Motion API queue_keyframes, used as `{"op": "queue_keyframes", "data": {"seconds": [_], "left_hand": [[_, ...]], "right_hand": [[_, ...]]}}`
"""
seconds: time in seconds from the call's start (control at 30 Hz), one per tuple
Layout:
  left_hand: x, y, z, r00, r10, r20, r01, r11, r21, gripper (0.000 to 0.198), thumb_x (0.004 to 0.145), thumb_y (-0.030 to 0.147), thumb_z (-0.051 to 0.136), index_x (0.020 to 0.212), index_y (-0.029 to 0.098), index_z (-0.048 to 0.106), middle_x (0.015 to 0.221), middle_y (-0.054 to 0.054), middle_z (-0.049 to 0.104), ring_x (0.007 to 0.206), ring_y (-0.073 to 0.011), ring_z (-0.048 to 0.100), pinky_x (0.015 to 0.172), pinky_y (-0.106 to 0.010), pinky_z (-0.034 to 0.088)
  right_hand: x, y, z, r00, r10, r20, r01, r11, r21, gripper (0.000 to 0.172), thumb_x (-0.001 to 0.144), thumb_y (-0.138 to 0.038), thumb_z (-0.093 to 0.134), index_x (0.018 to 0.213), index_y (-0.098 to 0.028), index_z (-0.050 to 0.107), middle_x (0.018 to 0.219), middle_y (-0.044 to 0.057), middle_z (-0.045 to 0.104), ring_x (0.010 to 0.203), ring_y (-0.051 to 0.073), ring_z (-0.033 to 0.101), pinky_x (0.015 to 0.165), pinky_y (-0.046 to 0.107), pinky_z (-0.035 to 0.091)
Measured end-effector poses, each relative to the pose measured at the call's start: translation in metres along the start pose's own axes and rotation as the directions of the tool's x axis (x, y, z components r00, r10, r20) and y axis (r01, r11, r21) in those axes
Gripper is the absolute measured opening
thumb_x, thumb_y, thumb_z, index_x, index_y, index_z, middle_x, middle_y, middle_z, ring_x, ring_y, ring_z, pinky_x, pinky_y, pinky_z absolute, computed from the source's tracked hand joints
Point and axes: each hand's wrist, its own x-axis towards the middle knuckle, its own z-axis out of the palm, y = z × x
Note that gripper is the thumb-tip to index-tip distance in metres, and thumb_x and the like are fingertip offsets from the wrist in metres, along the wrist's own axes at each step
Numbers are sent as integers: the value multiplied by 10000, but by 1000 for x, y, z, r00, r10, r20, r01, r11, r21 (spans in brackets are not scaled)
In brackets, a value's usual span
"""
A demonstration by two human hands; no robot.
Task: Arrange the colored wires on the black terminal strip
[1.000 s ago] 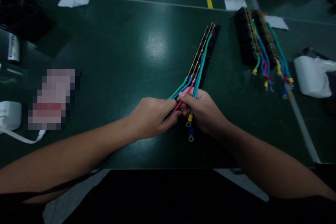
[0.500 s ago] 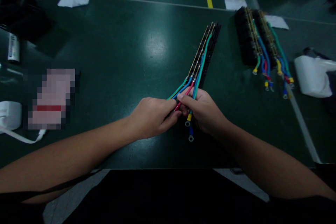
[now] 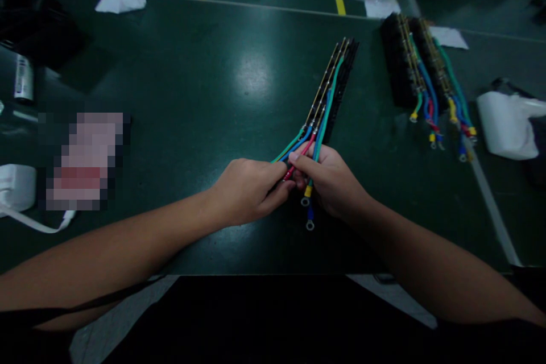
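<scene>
Head view. My left hand [image 3: 247,190] is closed, its fingertips pinching the red wire [image 3: 303,152]. My right hand [image 3: 330,179] is clenched around the coloured wires [image 3: 322,122] of the terminal strip [image 3: 336,77], which lies slantwise at mid-table [image 3: 191,96], just beyond both hands. Ring terminals [image 3: 307,213] hang below my right fist. Two more wired strips [image 3: 401,62] lie well apart, at right.

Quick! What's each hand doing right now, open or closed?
Left hand: closed, pinching the thin red wire.
Right hand: closed around the bundle of blue and green wires from the long black terminal strip.
</scene>
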Motion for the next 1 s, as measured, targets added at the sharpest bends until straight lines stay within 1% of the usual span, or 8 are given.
{"op": "queue_keyframes", "data": {"seconds": [0.4, 0.63, 1.0], "left_hand": [[0, -2, 1, 1000, 15, -14, -15, 1000, 0, 276, 972, 355, 378, 928, 179, 586, 749, -12, 645, 599, -147, 571, 536, -265, 348], [0, -1, 1, 1000, 2, -16, -3, 1000, -6, 284, 967, 360, 379, 907, 175, 586, 728, -12, 634, 583, -147, 560, 527, -265, 334], [-1, -1, 0, 1000, 2, 6, -2, 1000, -4, 282, 971, 359, 372, 920, 179, 582, 751, -14, 639, 603, -150, 565, 547, -264, 343]], "right_hand": [[0, 1, 0, 1000, -2, -2, 2, 1000, 7, 229, 867, -314, 640, 707, -185, 539, 565, -46, 516, 510, 90, 475, 504, 223, 384], [0, 0, 0, 1000, -8, 2, 8, 1000, 9, 226, 864, -304, 646, 706, -182, 540, 559, -46, 523, 505, 88, 476, 503, 223, 386], [0, 1, -1, 1000, -24, 11, 24, 1000, 11, 219, 881, -283, 626, 710, -176, 541, 556, -51, 525, 499, 79, 481, 512, 220, 392]]}}
